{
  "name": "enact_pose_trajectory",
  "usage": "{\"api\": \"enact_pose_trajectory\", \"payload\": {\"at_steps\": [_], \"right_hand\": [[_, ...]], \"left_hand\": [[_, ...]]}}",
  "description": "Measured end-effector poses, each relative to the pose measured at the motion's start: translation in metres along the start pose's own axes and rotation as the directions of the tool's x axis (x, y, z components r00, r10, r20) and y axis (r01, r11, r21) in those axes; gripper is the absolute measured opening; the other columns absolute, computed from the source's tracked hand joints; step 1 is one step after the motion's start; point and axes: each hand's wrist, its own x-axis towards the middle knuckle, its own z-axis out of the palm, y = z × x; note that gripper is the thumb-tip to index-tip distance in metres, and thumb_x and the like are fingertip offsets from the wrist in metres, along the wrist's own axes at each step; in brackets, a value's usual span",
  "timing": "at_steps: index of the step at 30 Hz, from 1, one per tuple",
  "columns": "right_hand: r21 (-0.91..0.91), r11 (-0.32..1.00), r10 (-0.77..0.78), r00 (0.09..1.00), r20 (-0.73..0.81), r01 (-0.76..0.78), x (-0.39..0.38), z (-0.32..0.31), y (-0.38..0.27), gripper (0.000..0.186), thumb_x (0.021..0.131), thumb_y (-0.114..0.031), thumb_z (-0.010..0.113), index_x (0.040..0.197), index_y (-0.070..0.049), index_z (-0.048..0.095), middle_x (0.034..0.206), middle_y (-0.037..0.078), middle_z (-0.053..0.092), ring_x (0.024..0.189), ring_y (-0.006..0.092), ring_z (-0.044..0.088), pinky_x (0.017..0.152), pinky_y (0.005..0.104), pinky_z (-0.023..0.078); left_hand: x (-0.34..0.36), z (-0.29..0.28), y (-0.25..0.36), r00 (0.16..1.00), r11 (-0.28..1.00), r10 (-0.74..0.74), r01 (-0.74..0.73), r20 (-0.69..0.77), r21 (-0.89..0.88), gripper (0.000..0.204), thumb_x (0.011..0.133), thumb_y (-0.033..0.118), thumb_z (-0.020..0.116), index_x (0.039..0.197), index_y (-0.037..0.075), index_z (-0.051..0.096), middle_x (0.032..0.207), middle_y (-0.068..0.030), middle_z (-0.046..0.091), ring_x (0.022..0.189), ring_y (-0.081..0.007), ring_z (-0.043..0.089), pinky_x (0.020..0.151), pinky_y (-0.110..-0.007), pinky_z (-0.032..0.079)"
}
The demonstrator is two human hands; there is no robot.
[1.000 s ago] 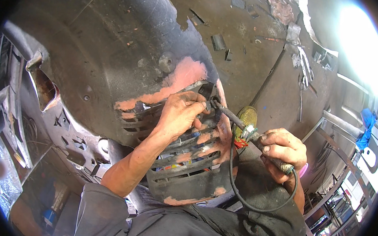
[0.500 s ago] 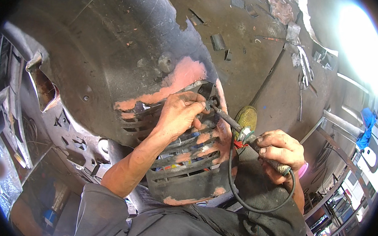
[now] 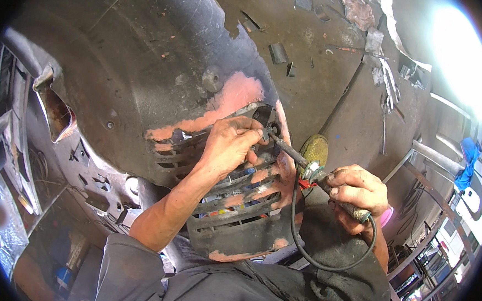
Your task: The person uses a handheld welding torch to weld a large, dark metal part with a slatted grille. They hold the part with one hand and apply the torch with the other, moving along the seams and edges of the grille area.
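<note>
Across my lap lies a large dark plastic bumper [image 3: 164,52] with a slatted grille section [image 3: 237,219] and pink filler patches [image 3: 239,95]. My right hand [image 3: 357,193] is wrapped round the handle of a soldering iron [image 3: 293,153], whose black cord loops below. The iron's tip reaches the upper right corner of the grille. There my left hand [image 3: 233,144] pinches a small dark piece [image 3: 266,134] between thumb and fingers, right beside the tip. Whether the tip touches the piece or the bumper, I cannot tell.
A yellowish shoe [image 3: 314,149] shows behind the iron. Dark plastic scraps [image 3: 278,53] and crumpled wrapping [image 3: 357,11] litter the floor. Metal framing with a blue cloth [image 3: 467,164] stands at the right. More car body parts [image 3: 10,131] lie at the left.
</note>
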Motion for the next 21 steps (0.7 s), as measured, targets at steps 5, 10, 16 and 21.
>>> {"api": "enact_pose_trajectory", "payload": {"at_steps": [5,10,16,21], "right_hand": [[-0.009,1.000,-0.004,1.000,0.004,0.004,0.0006,0.0005,0.0017,0.026,0.060,-0.008,0.070,0.085,0.000,0.068,0.085,0.017,0.068,0.076,0.0336,0.069,0.070,0.0392,0.055],[-0.003,1.000,0.000,1.000,0.005,0.000,0.0031,0.0005,0.0004,0.025,0.060,-0.007,0.069,0.085,0.000,0.068,0.085,0.017,0.068,0.075,0.0335,0.068,0.069,0.0390,0.055],[-0.024,1.000,0.000,1.000,0.000,0.000,0.0029,0.0007,-0.0011,0.026,0.061,-0.007,0.069,0.085,0.000,0.068,0.084,0.017,0.068,0.075,0.0335,0.068,0.069,0.0391,0.055],[-0.019,1.000,-0.014,1.000,0.019,0.015,0.0052,-0.0006,0.0008,0.028,0.058,-0.009,0.069,0.085,0.001,0.068,0.084,0.017,0.068,0.075,0.0335,0.068,0.069,0.0390,0.055]], "left_hand": [[-0.0003,-0.0003,-0.0002,1.000,1.000,0.004,-0.004,0.000,-0.009,0.025,0.090,0.008,0.061,0.111,-0.006,0.058,0.093,-0.0153,0.071,0.052,-0.0082,0.060,0.040,-0.018,0.041],[-0.0005,-0.0002,-0.0008,1.000,1.000,0.014,-0.014,-0.003,0.009,0.026,0.090,0.009,0.061,0.111,-0.006,0.059,0.093,-0.0150,0.071,0.052,-0.0081,0.060,0.041,-0.018,0.041],[-0.0020,0.0006,0.0012,1.000,1.000,0.014,-0.014,-0.002,0.017,0.027,0.090,0.010,0.061,0.111,-0.006,0.059,0.092,-0.0150,0.071,0.052,-0.0083,0.060,0.041,-0.018,0.042],[-0.0018,0.0003,-0.0003,0.999,0.999,0.031,-0.031,-0.012,0.007,0.027,0.087,0.010,0.061,0.108,-0.007,0.062,0.089,-0.0128,0.071,0.052,-0.0102,0.060,0.044,-0.021,0.043]]}}
